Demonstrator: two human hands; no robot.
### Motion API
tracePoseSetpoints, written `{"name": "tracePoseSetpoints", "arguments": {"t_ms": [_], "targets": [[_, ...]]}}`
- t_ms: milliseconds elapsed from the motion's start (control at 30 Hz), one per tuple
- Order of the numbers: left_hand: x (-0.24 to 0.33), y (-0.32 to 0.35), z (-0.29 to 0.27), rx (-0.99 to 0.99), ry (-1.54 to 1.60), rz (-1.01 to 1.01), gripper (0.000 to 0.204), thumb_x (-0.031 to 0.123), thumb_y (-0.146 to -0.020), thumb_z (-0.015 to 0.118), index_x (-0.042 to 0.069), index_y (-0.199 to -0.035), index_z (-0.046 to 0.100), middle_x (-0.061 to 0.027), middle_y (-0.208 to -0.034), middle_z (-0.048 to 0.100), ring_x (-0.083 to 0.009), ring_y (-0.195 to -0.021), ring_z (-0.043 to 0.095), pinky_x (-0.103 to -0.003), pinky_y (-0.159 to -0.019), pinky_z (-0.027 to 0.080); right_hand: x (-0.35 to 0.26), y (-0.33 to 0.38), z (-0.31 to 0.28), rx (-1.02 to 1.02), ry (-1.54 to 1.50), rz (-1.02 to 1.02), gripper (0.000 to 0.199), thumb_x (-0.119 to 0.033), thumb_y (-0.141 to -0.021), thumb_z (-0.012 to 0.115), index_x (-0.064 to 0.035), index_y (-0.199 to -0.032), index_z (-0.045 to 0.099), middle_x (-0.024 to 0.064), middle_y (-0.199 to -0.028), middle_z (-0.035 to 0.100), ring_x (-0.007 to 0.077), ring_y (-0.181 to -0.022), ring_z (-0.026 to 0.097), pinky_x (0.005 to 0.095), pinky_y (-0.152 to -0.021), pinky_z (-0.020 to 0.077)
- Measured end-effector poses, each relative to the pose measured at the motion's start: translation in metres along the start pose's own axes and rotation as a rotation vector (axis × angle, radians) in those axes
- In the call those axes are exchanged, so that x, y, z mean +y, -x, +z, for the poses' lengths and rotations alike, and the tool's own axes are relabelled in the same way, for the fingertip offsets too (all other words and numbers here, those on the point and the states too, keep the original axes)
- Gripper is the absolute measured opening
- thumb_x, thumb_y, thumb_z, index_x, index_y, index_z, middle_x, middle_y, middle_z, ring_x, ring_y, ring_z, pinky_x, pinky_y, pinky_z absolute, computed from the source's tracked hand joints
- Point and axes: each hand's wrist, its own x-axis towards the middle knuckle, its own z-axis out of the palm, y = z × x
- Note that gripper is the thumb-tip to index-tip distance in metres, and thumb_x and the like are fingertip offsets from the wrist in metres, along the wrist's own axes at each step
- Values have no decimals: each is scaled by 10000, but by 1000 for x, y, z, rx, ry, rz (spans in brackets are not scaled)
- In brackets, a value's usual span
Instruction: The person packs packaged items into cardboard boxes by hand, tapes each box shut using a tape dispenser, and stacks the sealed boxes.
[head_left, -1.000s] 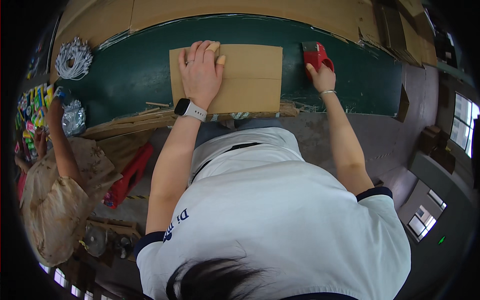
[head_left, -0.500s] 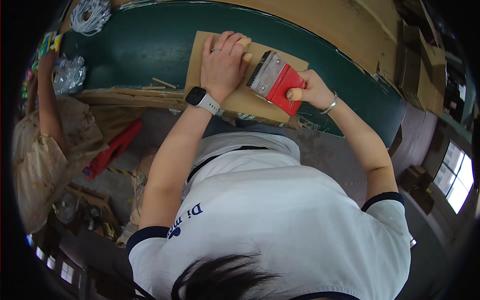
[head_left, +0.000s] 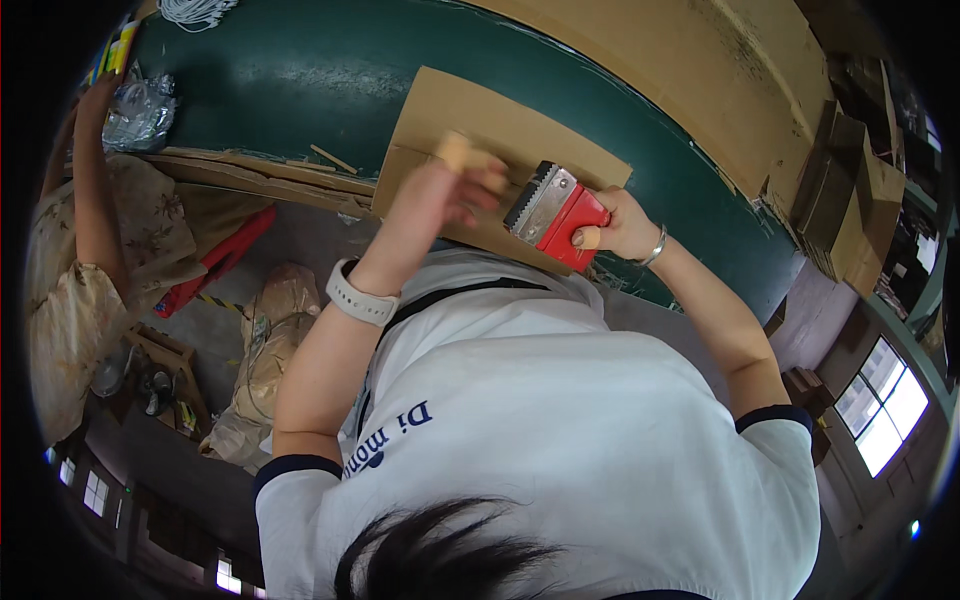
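Note:
My right hand (head_left: 622, 228) is closed around a red hand-held tape dispenser (head_left: 572, 220) with a metal plate and a black toothed edge, which points to the left. Under it lies a brown cardboard piece (head_left: 500, 115), creased across, at the near edge of the green table. My left hand (head_left: 455, 190), blurred by motion, hovers over the cardboard's left part. Its fingers look loosely curled and apart, with nothing seen in them. Finger coverings in a tan colour show on both hands.
The green tabletop (head_left: 300, 85) has a cardboard-lined front edge and thin brown strips on it. Clear plastic bags (head_left: 140, 112) lie at the left, beside a co-worker's arm (head_left: 95, 190). White cord (head_left: 195, 10) is coiled at the far left. Folded cardboard (head_left: 835, 190) stands at the right.
My left hand has lifted off the cardboard and drawn back toward me, turning at the wrist. The tape dispenser, in my right hand, has shifted slightly nearer to me. The view has tilted.

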Motion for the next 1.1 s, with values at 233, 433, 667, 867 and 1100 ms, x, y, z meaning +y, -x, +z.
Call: {"name": "tracePoseSetpoints", "arguments": {"t_ms": [233,433,667,867,1100], "targets": [[-10,1,23,-83,63,-319,234,254,-921,451,76,-984,589,36,-865,570,-43,-733,475,-179,-658,375,5,-2,-5,-29,103,-16,373,-303,-703,753,-15,-910,638,56,-838,636,126,-774,591,277,-726,476],[-20,7,29,105,143,-149,173,189,-915,463,73,-986,571,27,-851,562,-34,-729,463,-188,-670,399,-10,-4,-2,-26,7,70,368,-307,-722,736,-8,-914,637,59,-826,643,120,-772,592,273,-722,474],[-24,7,18,33,67,-89,117,152,-903,498,60,-953,551,16,-858,554,-47,-761,487,-194,-700,399,-29,-7,-2,-105,114,129,374,-315,-745,713,-3,-934,633,52,-821,648,102,-756,582,254,-708,473],[25,10,-23,446,-259,226,58,123,-886,529,75,-857,544,35,-796,531,-32,-720,457,-187,-678,376,-55,-6,-15,-175,265,239,425,-380,-766,676,-3,-957,635,57,-796,647,99,-728,584,250,-679,478],[-5,-34,-131,429,-257,248,88,159,-879,549,73,-889,563,21,-819,551,-41,-747,476,-202,-691,385,-68,-11,-7,-154,353,336,438,-396,-755,675,1,-938,640,58,-761,644,92,-693,588,235,-646,480]]}}
